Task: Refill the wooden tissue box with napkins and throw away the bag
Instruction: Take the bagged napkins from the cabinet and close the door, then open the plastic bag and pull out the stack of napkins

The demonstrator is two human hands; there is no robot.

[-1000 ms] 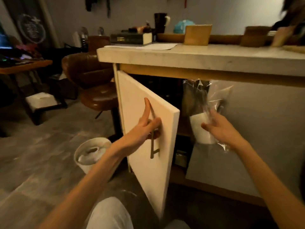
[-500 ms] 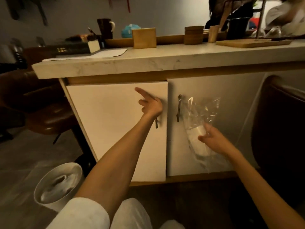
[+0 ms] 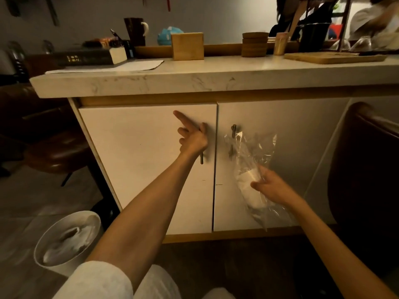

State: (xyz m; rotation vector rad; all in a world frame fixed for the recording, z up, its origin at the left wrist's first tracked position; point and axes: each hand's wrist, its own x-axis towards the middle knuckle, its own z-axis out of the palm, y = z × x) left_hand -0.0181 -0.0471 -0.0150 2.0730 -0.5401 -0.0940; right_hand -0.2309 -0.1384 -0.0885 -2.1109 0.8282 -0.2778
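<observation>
From the head view, the left hand (image 3: pixel 193 138) is in the middle of the frame. It rests on the handle (image 3: pixel 201 157) of the left cupboard door (image 3: pixel 138 160), and that door looks shut. Its grip is curled at the handle with one finger sticking out; I cannot tell if it really squeezes the handle.

The right hand (image 3: pixel 271 187) is at the lower right of the middle. Its grip is closed around a clear bag (image 3: pixel 251 160) with white napkins (image 3: pixel 248 180) inside. The bag hangs in front of the right cupboard door (image 3: pixel 280 147).

The wooden box (image 3: pixel 187 46) sits on the desk (image 3: pixel 216 76), at the top middle of the frame, well above the bag. I think the napkins are now in hand and the filling has not started yet. The next move is likely to lift the bag up to the desk, beside the box, and use both hands to open it.

A white bin (image 3: pixel 67 240) stands on the floor at the lower left, good for the bag later. Near the box are a dark mug (image 3: pixel 135 31), a book (image 3: pixel 86 57), a sheet of paper (image 3: pixel 112 66) and a stack of round wooden things (image 3: pixel 254 44). The desk edge sticks out over the doors, so the bag must go out and around it. A dark chair (image 3: pixel 364 169) is close on the right.
</observation>
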